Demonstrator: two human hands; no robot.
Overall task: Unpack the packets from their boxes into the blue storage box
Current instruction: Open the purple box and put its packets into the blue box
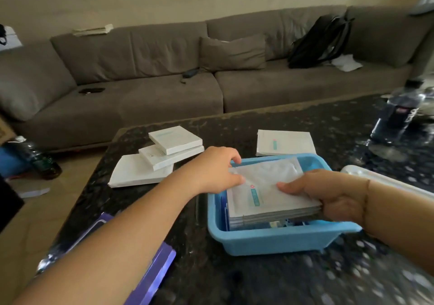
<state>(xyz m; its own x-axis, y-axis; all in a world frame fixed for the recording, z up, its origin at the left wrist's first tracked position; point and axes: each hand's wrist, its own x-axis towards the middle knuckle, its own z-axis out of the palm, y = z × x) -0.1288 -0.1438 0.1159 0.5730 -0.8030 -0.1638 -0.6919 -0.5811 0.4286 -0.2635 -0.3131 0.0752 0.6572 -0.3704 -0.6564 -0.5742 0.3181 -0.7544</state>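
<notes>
1. Stack of packets (270,192): a flat pile of white sachets held low inside the blue storage box (270,239), its near edge above the box's near wall and its far edge tilted toward the far rim; the pile lies between the two hands, so the coming move, judged from the task, is a short lowering and release rather than a reach

2. Long axis: the pile runs from near-right to far-left across the box, roughly in line with the box's own length; whether it already rests on the contents beneath cannot be told

3. Right hand (328,196): fingers curled under the right edge of the pile with the thumb laid on top, pinching the whole thickness; this hand bears most of the load and sits at the near-right corner

4. Left hand (218,170): fingers bent over the far-left corner of the pile, the thumb against its left edge; a lighter, steadying grip

5. Appearance of the packets: white, thin, square, slightly glossy; the top one carries a teal vertical stripe and a small red mark; edges line up evenly, so the pile should settle flat if released together

6. Remaining boxes: three flat white boxes (159,159) heaped left of the blue box, one more white box (285,143) just behind it, all on the dark stone table (211,276); a translucent lid (385,180) lies to the right
</notes>
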